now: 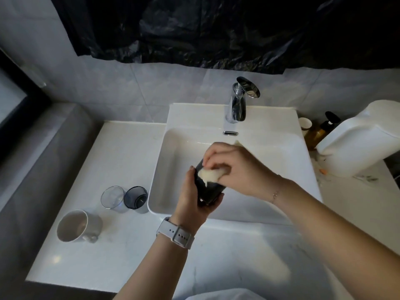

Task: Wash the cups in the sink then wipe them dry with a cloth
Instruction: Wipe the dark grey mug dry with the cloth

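Black cup (208,189) sat in our left hand (193,199), fingers wrapped round it, held over the near edge of the sink (255,118). Our right hand (234,164) pinched a pale cloth (211,174) against its side. Basin behind was open. Left of the rim, on the white counter (121,161), stood a clear glass (112,199), a smoky glass (136,199) touching it, and a white mug (75,226) nearer us. No writing we could read.

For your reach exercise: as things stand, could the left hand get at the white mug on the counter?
Probably not yet: the left hand grips the dark cup over the sink. The way to the white mug looks free.
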The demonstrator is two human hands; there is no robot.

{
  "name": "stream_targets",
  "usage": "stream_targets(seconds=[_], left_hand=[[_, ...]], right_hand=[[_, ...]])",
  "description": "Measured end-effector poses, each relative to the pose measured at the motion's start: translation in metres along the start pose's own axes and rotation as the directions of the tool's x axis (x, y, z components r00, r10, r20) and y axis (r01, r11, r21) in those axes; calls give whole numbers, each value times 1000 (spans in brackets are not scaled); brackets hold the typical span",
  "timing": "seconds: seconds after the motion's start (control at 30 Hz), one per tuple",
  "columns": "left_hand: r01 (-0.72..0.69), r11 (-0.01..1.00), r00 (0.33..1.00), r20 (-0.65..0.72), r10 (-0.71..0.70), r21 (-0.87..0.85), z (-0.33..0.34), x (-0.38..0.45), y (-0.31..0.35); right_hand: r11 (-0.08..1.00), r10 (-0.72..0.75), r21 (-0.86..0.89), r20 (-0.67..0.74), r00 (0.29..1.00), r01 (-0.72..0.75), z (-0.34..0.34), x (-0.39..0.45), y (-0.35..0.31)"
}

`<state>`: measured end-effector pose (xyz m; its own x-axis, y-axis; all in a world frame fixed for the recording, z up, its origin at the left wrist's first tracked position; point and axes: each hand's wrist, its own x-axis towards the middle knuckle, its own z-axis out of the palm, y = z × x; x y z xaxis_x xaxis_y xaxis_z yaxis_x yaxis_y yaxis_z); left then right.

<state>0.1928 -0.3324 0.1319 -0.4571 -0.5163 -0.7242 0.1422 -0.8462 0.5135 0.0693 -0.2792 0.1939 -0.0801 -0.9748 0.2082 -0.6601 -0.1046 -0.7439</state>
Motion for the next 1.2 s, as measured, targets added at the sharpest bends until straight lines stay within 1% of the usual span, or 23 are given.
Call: stream_targets(seconds=[0.07,0.1,0.17,0.23,0.3,0.33,0.37,0.4,0.43,0.47,0.5,0.53,0.6,0.63,0.67,0.77,0.83,0.9,0.93,1.0,1.1,1.13,1.2], left_hand=[[-38,994,999,5,38,101,2,-1,1],[-56,988,998,5,56,147,4,-3,0],[-106,976,994,-11,110,189,6,-5,-4],[-120,977,991,-39,129,179,4,-4,-6],[-30,997,998,-59,33,65,-1,-2,-4],[38,999,998,-47,-39,-31,-3,0,0],[103,987,994,-21,-106,-121,-5,1,4],[151,969,988,8,-152,-195,-6,4,8],[184,951,983,32,-182,-246,-6,7,11],[209,936,978,53,-203,-282,-4,9,13],[230,926,973,70,-219,-299,-2,11,14],[248,920,969,93,-231,-305,1,11,13],[280,911,959,135,-249,-303,9,11,9],[288,907,955,162,-249,-307,14,11,6],[293,904,951,190,-242,-313,18,9,3],[298,894,934,297,-200,-336,25,7,-7],[299,901,922,337,-189,-313,29,5,-9],[316,905,918,334,-216,-285,26,8,-10],[330,901,917,321,-236,-282,24,11,-10],[344,897,926,259,-276,-276,18,20,-12],[360,904,926,207,-316,-231,12,26,-13],[356,910,928,190,-319,-212,14,25,-12],[325,921,942,156,-296,-217,19,22,-14]], right_hand=[[980,29,-199,212,977,13,2,7,4],[976,66,-218,274,959,-5,0,10,5],[977,117,-208,339,933,-47,-8,15,12],[965,160,-246,303,939,-85,-21,16,28],[950,207,-268,164,964,-159,-32,11,49],[953,228,-216,38,973,-214,-34,6,58],[958,253,-108,-126,959,-267,-33,0,61],[956,287,29,-311,906,-292,-30,-7,60],[947,322,161,-483,814,-280,-25,-13,55],[936,350,256,-607,714,-242,-18,-19,47],[927,368,321,-677,637,-194,-9,-23,39],[915,385,379,-708,592,-142,1,-24,31],[871,443,484,-700,560,-83,22,-19,20],[861,460,500,-692,556,-90,32,-15,18],[883,437,454,-702,562,-119,40,-13,17],[977,198,92,-740,643,-195,62,-17,22],[975,105,-69,-694,713,-211,70,-29,26],[965,52,-173,-614,788,-198,74,-41,28],[968,34,-185,-572,820,-169,73,-47,31],[988,36,-115,-464,885,-100,65,-57,40],[999,48,-13,-225,973,-52,43,-73,54],[998,35,-35,-195,980,-43,38,-74,55],[995,-23,-99,-220,975,1,34,-67,51]])
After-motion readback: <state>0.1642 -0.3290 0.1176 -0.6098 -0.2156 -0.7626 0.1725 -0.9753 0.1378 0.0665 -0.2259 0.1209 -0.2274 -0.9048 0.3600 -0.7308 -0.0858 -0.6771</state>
